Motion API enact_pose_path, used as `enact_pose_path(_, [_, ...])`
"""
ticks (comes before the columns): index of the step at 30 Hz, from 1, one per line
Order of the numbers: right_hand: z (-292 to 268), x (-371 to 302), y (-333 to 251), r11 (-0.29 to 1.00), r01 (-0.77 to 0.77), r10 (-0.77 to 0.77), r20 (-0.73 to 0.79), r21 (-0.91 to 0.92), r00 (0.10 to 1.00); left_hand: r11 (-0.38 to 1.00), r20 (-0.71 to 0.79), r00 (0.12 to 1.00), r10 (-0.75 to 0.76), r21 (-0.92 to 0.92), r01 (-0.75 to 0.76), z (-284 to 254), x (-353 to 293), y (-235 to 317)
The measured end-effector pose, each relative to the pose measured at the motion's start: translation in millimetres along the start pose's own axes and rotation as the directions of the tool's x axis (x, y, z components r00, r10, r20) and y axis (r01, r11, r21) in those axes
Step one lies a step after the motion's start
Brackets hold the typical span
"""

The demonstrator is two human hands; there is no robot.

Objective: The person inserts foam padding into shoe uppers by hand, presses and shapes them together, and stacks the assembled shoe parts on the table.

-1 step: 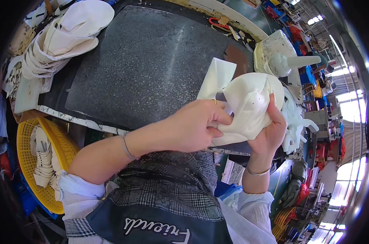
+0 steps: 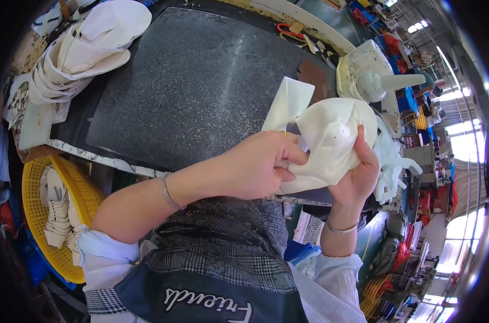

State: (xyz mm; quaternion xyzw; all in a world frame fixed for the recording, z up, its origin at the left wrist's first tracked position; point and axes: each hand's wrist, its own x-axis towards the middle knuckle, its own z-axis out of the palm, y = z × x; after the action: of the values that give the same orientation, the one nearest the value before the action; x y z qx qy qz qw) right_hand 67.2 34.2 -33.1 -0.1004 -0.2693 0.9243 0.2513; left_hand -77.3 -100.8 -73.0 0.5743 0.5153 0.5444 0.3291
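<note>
Dark speckled table (image 2: 190,86) fills the workshop view, with a stack of white cut pieces (image 2: 83,48) at its far left corner, seemingly waiting. Over its near edge both hands hold one white shoe upper (image 2: 330,145): left hand (image 2: 255,167) pinches its edge, right hand (image 2: 357,172) cups it from below, so I judge the shaping is only in the middle.

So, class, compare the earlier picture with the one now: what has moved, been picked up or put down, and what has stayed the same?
Nothing has visibly changed. The left hand and the right hand grip the white shoe upper as before, over the near edge of the dark speckled table. The stack of white pieces at the far left and the yellow basket lie where they were.
</note>
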Motion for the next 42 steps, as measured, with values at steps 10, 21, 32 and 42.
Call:
enact_pose_path(10, [4, 3, 10, 0.981, 0.152, -0.155, -0.014, -0.117, 0.988, 0.942, -0.502, 0.832, 0.236, 0.327, -0.069, 19, -6, 4])
enact_pose_path(21, [3, 0, 17, 0.871, 0.33, -0.338, 0.043, -0.365, 0.94, 0.928, -0.49, 0.846, 0.209, 0.373, -0.013, 17, 3, 10])
enact_pose_path(32, [12, -10, 33, 0.638, 0.448, -0.506, 0.097, -0.626, 0.857, 0.956, -0.557, 0.805, 0.206, 0.292, -0.042, 15, 6, 21])
enact_pose_path(42, [8, -9, 40, 0.427, 0.476, -0.627, 0.128, -0.769, 0.768, 0.958, -0.584, 0.77, 0.258, 0.256, -0.127, 12, 8, 21])
